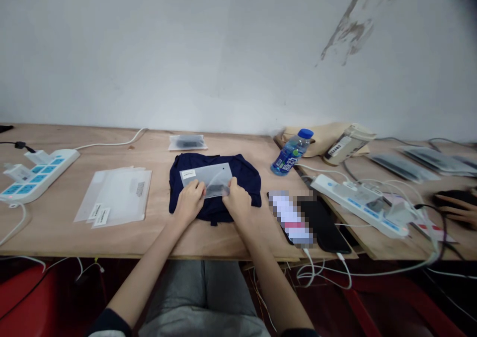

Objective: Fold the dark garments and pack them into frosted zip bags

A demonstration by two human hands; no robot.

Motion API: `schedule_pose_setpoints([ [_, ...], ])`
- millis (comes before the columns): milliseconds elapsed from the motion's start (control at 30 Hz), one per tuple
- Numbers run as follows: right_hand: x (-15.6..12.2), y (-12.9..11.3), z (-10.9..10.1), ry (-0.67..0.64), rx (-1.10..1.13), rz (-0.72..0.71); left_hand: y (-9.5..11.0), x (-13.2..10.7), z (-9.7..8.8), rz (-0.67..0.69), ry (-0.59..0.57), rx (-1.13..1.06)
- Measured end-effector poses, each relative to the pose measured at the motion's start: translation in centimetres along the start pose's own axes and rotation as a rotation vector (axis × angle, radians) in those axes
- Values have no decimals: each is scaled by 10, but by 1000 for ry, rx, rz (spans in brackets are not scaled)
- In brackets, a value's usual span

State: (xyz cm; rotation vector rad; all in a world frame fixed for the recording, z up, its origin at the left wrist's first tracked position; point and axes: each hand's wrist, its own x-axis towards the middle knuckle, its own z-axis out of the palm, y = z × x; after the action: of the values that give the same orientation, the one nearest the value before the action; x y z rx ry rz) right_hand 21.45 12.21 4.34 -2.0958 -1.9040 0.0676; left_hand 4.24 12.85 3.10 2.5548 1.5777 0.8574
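Observation:
A translucent plastic bag with a white label at its upper left lies over a dark blue cloth on the table. Something dark shows inside the bag near its lower edge. My left hand has its fingers closed on the bag's lower left edge. At the lower right edge, my right hand pinches the same bag. To the left is a stack of translucent plastic bags with white labels. Behind the cloth lies another bag with a dark flat item in it.
Power strips stand at the left and right. A blue-capped bottle, a cup and two phones, one lit and one dark, are to the right. Filled bags and another person's hand are farther right.

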Motion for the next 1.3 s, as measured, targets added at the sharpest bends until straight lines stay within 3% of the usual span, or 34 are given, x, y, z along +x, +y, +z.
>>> schedule_pose_setpoints([
  [100, -6, 9, -2, 10, 34, -67, -6, -12, -11, 40, -31, -109],
  [233, -20, 38, -17, 5, 214, -389, -15, -40, -26, 154, -98, -213],
  [400, -27, 65, -23, -147, 264, -560, -18, -54, -24, 196, -116, -204],
  [500, -24, 66, -17, -172, 262, -588, -15, -51, -15, 183, -99, -175],
  [667, -19, 61, -12, -70, 244, -577, -15, -44, -6, 156, -41, -159],
  [1167, -19, 36, -3, 103, -36, -505, -6, -20, -7, -15, 107, -217],
  [1300, -16, 32, -1, 113, 82, -493, -6, -14, -5, -43, 21, -202],
])
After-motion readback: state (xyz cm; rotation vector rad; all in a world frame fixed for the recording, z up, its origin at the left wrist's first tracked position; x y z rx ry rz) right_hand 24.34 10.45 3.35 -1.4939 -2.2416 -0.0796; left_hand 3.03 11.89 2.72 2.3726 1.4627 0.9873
